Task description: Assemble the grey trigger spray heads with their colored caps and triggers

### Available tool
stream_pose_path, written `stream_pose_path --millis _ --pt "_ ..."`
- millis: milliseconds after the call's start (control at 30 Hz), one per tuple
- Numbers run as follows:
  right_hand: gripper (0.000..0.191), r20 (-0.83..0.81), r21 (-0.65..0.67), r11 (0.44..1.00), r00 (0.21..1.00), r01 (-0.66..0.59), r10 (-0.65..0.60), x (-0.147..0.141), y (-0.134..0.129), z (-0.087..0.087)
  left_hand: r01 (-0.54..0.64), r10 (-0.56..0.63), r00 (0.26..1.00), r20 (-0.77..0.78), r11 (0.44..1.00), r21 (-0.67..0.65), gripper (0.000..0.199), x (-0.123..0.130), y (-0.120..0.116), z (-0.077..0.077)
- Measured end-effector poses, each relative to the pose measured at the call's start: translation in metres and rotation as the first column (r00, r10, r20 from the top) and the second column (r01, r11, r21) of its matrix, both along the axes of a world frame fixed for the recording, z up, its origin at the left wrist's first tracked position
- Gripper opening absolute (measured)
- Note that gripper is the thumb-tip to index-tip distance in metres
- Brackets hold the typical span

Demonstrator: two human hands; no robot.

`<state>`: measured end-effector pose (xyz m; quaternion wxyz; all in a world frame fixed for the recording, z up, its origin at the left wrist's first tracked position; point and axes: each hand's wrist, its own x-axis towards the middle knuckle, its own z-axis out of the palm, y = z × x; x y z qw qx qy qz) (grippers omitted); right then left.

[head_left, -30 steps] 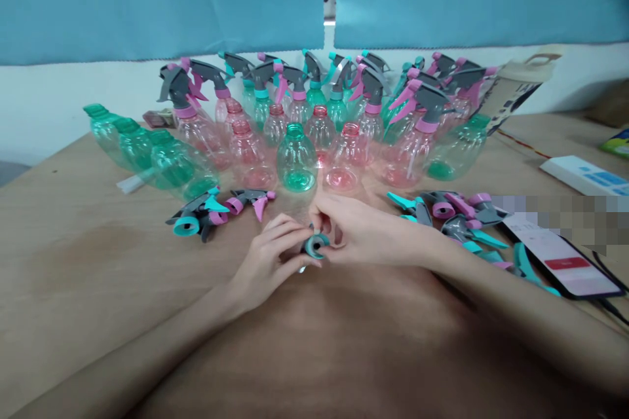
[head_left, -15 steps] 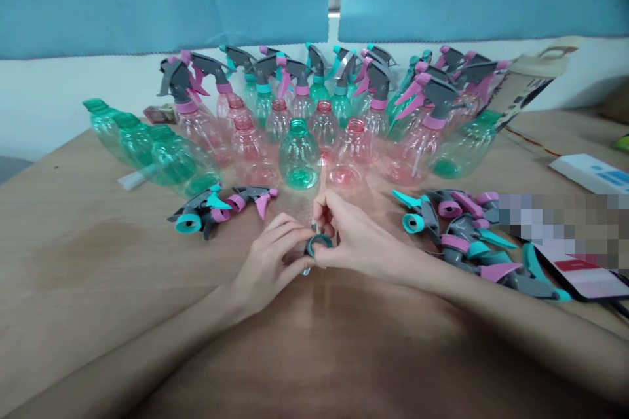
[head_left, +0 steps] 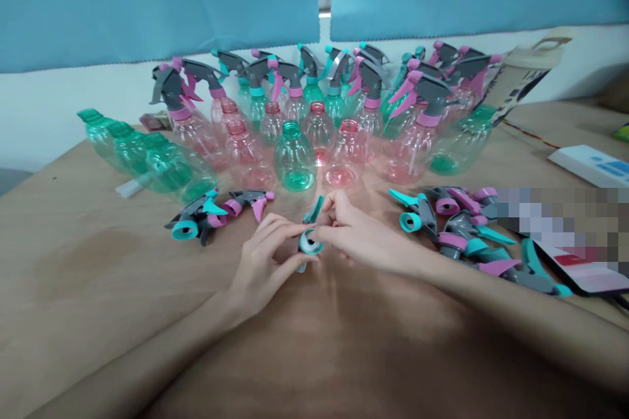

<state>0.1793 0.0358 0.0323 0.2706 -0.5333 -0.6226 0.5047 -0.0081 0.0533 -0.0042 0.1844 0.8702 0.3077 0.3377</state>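
Between my hands is a grey trigger spray head (head_left: 310, 242) with a teal collar. The collar's opening is turned up toward me, with a pale inside and a dark hole. My left hand (head_left: 263, 265) grips it from the left, thumb below and fingers along the collar's upper edge. On the other side, my right hand (head_left: 351, 229) has its thumb at the collar's rim and its fingers curled near the teal trigger (head_left: 313, 209). Some of its fingertips are hidden. Just beyond stand an open green bottle (head_left: 296, 160) and an open pink bottle (head_left: 343, 157).
Loose spray heads lie on the left (head_left: 196, 219) and in a larger pile on the right (head_left: 455, 229). Several bottles with fitted spray heads stand behind. Tilted green bottles (head_left: 164, 160) are at left. A tumbler (head_left: 525, 75) and a white box (head_left: 592, 167) are at right.
The collar now faces me more openly and its inside shows. My right thumb has drawn back from inside it to the rim. The teal trigger has come into view. The camera view shifted slightly.
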Motion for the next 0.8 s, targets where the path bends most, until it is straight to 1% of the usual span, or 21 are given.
stream_pose_path --millis 33,67,133,200,267,400,433,500,567,633,700,800 --pt "0.026 0.0 -0.034 0.998 0.998 -0.057 0.057 0.003 0.002 0.003 -0.002 0.002 1.0 0.002 1.0 -0.009 0.028 0.0 0.001 0.0" --pt "0.027 -0.005 -0.041 0.994 0.995 -0.104 0.104 0.006 0.003 0.006 -0.001 0.001 1.0 0.003 1.0 -0.019 0.028 0.0 0.001 -0.001" --pt "0.031 0.0 0.018 0.989 0.989 -0.149 0.149 0.011 0.005 0.012 0.0 0.0 1.0 0.002 0.999 -0.035 0.028 0.0 0.002 -0.001" --pt "0.036 0.028 0.104 0.983 0.988 -0.152 0.15 0.014 0.006 0.015 0.0 0.0 1.0 -0.004 0.999 -0.042 0.027 0.0 0.002 -0.001" --pt "0.038 0.057 0.143 0.977 0.986 -0.16 0.154 0.015 0.005 0.016 0.009 -0.009 1.0 -0.013 1.0 -0.029 0.027 0.0 0.001 -0.002" --pt "0.04 0.06 0.14 0.956 0.966 -0.258 0.252 0.016 0.004 0.01 0.053 -0.053 0.997 -0.05 0.999 0.006 0.024 -0.001 0.001 -0.002" --pt "0.042 0.082 0.169 0.944 0.959 -0.283 0.273 0.016 0.005 0.009 0.07 -0.069 0.995 -0.068 0.998 0.005 0.024 -0.001 0.001 -0.002" --pt "0.045 0.187 0.258 0.906 0.937 -0.335 0.294 0.017 0.006 0.008 0.115 -0.114 0.988 -0.104 0.993 0.0 0.027 0.0 0.002 -0.002" --pt "0.049 0.338 0.338 0.855 0.899 -0.394 0.28 0.019 0.007 0.009 0.155 -0.155 0.979 -0.133 0.988 -0.009 0.027 0.002 0.002 -0.001" --pt "0.053 0.457 0.373 0.812 0.85 -0.45 0.261 0.02 0.006 0.012 0.178 -0.178 0.974 -0.141 0.984 -0.011 0.023 0.003 0.001 0.001" --pt "0.051 0.509 0.4 0.773 0.821 -0.491 0.259 0.02 0.005 0.014 0.184 -0.184 0.974 -0.136 0.983 -0.007 0.019 0.004 0.001 0.002" --pt "0.047 0.476 0.431 0.743 0.829 -0.511 0.294 0.019 0.004 0.013 0.176 -0.172 0.978 -0.113 0.984 0.021 0.018 0.003 0.002 0.002"
